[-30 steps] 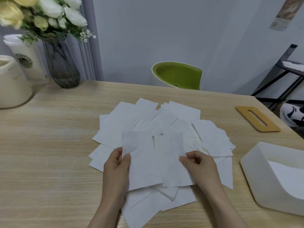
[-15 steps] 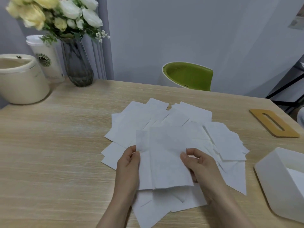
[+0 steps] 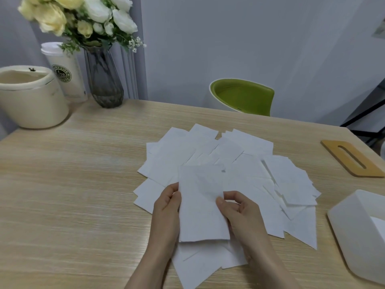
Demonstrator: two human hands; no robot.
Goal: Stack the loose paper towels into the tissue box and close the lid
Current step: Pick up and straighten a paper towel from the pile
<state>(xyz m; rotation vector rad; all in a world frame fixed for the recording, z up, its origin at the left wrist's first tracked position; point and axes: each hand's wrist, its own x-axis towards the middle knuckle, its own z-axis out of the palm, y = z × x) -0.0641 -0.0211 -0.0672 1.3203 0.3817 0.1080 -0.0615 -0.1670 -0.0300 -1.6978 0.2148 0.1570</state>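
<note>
My left hand [image 3: 166, 207] and right hand [image 3: 239, 213] hold a small stack of paper towels [image 3: 201, 207] by its two side edges, fingers and thumbs curled and pinching it above the table [image 3: 73, 195]. The remaining loose towels [image 3: 239, 155] lie fanned out, overlapping, beneath and beyond my hands. The white tissue box [image 3: 354, 226] stands open at the right edge of the table, a towel visible inside. Its wooden slotted lid [image 3: 352, 158] lies flat farther back, apart from the box.
</note>
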